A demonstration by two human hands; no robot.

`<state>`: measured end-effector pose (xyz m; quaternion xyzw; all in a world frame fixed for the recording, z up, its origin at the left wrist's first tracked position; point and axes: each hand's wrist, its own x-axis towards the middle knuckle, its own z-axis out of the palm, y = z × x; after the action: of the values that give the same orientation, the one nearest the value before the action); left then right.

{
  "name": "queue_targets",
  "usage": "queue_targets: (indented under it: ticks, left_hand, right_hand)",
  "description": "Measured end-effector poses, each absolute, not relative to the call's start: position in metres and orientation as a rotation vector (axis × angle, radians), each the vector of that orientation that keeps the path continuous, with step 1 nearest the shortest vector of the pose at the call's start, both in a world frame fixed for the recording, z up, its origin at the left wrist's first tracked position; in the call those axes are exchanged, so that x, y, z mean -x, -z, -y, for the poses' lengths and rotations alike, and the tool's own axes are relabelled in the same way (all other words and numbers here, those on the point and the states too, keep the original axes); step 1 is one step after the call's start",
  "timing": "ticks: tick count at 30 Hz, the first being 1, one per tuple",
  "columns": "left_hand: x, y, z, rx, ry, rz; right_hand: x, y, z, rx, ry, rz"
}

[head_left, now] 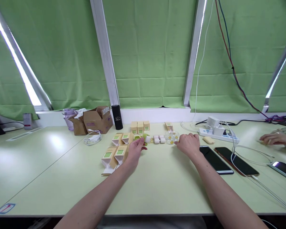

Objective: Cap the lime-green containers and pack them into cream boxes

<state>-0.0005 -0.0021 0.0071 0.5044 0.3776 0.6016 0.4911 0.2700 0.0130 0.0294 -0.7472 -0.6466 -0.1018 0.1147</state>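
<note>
Scanning from the left of the pale green surface (38, 165), I note a cardboard carton (97, 120) and a coiled white cable (92, 138) near the back edge, then a black cylinder (117, 117) upright by the window sill. Next come the opened small boxes (118, 149), four lying with flaps out, their long axes running away from me and tilted a little to the left; three closed boxes (140, 126) stand upright in a row behind them. My left hand (135, 152) has its grip pinched on a small white-and-green piece (146, 138), thumb and fingertips closed round its near end; the piece sits just right of the opened boxes, on or just above the surface, and I cannot tell its pointing for certain. Right of it, three white pieces (159, 139) lie in a short row across, then a clear bag (172, 138) with yellow dots. My right hand (188, 144) rests knuckles up beside that bag, fingers curled; whether it holds anything I cannot tell. Judgement: four boxes opened, three unopened, so roughly half through. Further right lie two dark phones (226, 159), a power strip (218, 134), and another person's hand (273, 138).
</note>
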Motion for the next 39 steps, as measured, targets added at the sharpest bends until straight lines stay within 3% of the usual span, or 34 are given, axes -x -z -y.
queue_targets:
  ticks: [12,22,39]
  left_hand:
    - [0.0,-0.009,0.004,-1.185,-1.472,-0.909]
    - [-0.001,-0.009,0.003,-1.19,-1.498,-0.88]
    - [0.0,-0.006,-0.001,-1.169,-1.515,-0.892]
  right_hand:
    - [-0.252,-0.029,-0.007,2.12,0.311,2.068]
    - [-0.192,-0.016,0.022,1.46,0.255,2.28]
    - [-0.209,0.006,0.002,1.229,-0.569,2.043]
